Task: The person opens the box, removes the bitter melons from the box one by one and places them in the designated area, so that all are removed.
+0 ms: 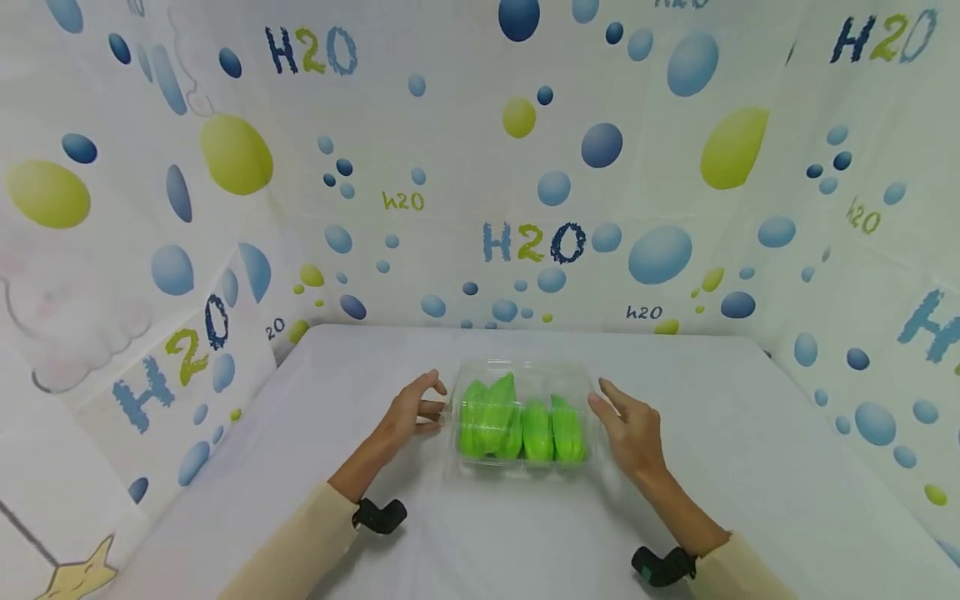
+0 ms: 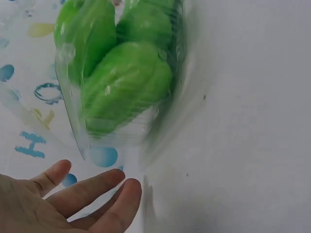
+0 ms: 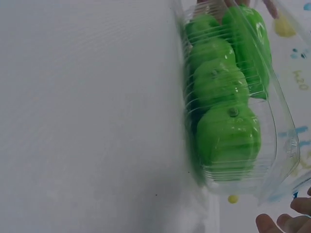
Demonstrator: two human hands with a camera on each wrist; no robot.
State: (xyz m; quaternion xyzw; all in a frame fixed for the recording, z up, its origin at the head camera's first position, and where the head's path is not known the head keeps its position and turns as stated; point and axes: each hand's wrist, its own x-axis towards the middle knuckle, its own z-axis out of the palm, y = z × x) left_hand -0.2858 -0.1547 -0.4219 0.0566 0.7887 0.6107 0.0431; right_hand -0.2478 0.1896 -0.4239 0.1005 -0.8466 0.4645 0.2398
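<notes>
Grip of the left hand [image 1: 405, 417] is wide and relaxed, just beside the left end of the box [image 1: 555, 381]; the right hand [image 1: 633, 431], its grip also wide, is near the right end. Between them the box sits on the counter [image 1: 517, 533], with green fruit [image 1: 495, 421] inside. Squeezed hard, its thin walls could buckle; raised unevenly, it could tip and the fruit roll. Whether it is latched I cannot tell; if not, it might spring open.

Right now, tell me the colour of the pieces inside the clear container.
The pieces are bright green, clearest in the head view.
</notes>
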